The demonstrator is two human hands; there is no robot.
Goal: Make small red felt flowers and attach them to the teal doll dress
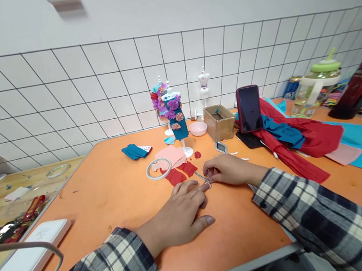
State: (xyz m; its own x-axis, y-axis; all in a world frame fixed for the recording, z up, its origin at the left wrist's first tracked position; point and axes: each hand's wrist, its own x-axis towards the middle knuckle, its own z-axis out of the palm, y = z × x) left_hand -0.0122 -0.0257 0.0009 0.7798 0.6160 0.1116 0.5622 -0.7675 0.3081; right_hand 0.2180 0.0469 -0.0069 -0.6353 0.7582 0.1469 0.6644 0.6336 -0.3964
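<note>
My left hand (184,212) lies palm down on the orange table, fingers spread, its index fingertip touching a tiny pale piece (208,186). Just right of it, my right hand (227,170) pinches a thin metal tool (200,176) whose other end points up and left. Beyond my left hand are red fabric scraps (174,176), a silvery-white tape ring (152,172) and pink fabric squares (172,154). A small dress form (177,119) in blue cloth with purple and pink flowers stands upright behind them.
A pink bowl (198,128), a cardboard box (220,126) and an upright phone (249,109) stand at the back. Red fabric (321,134), a bottle (315,86) and a dark red thermos (358,88) are at right. A white power strip (26,270) lies at left.
</note>
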